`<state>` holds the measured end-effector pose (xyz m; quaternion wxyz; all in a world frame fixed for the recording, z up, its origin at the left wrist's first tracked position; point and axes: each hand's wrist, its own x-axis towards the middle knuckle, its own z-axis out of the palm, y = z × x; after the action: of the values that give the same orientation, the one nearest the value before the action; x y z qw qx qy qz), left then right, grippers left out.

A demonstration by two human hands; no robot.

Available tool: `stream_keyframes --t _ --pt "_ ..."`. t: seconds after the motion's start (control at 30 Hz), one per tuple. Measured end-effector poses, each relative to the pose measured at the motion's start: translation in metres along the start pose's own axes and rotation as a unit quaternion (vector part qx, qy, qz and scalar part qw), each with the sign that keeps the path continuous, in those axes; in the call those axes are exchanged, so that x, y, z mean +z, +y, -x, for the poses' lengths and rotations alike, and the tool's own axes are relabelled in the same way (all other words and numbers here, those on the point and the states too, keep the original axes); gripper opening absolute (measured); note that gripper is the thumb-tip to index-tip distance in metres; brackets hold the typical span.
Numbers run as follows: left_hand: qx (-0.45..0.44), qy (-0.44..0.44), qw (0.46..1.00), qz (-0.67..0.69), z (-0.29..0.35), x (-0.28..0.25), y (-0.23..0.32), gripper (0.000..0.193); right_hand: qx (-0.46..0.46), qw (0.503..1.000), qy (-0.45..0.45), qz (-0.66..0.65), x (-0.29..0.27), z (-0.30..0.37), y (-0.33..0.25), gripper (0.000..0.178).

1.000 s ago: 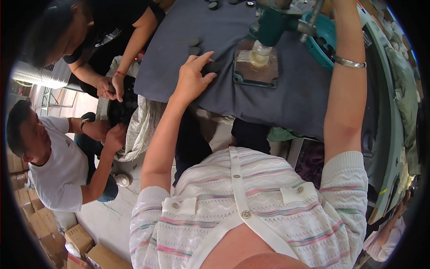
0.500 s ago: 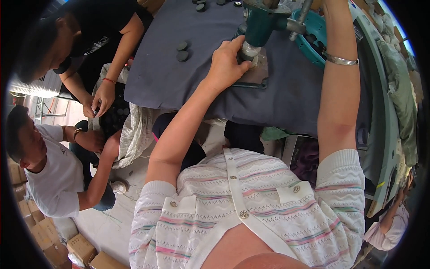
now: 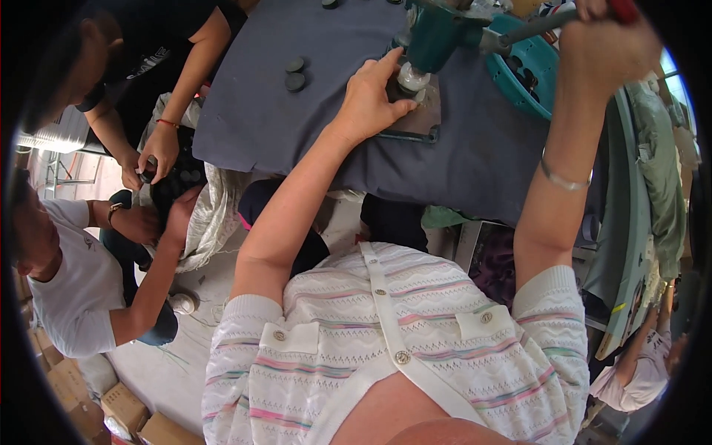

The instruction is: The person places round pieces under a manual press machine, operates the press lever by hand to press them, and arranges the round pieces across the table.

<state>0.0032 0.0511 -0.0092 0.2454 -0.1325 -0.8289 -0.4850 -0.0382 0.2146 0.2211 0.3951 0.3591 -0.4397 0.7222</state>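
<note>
A green hand press (image 3: pixel 439 37) stands at the far edge of my reach, its pale ram (image 3: pixel 412 77) down over the base plate (image 3: pixel 423 119). My left hand (image 3: pixel 368 100) curves round a dark round piece (image 3: pixel 395 92) beneath the ram, thumb on the near side and fingers behind. The fingers partly hide the piece. On the right, my right hand (image 3: pixel 608 55) is closed round the press lever (image 3: pixel 538 28), near its red grip (image 3: pixel 624 9); motion blurs it a little.
Loose dark discs (image 3: pixel 295 73) lie on the grey cloth (image 3: pixel 297 133). A teal basket (image 3: pixel 545 63) holding dark pieces stands right of the press. At left, two people handle dark pieces over a white sack (image 3: pixel 215 215). Cardboard boxes (image 3: pixel 122 404) sit on the floor.
My right hand has swung toward me and to the right, bringing the lever and its red grip into view. My left hand stays at the ram. The whole view has shifted slightly.
</note>
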Motion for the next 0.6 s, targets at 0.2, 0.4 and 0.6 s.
stream_keyframes --t 0.2,0.4,0.6 --pt "0.034 0.010 0.999 0.002 -0.006 0.005 -0.004 0.085 0.016 0.966 -0.257 -0.022 -0.085 0.099 -0.057 0.014" --pt "0.042 0.013 0.999 -0.007 -0.002 -0.002 -0.007 0.091 -0.106 0.963 -0.174 0.177 -0.087 0.201 -0.053 0.028" --pt "0.006 -0.007 1.000 0.013 0.006 0.002 -0.015 0.087 -0.078 0.954 -0.235 0.172 -0.084 0.157 -0.061 0.030"
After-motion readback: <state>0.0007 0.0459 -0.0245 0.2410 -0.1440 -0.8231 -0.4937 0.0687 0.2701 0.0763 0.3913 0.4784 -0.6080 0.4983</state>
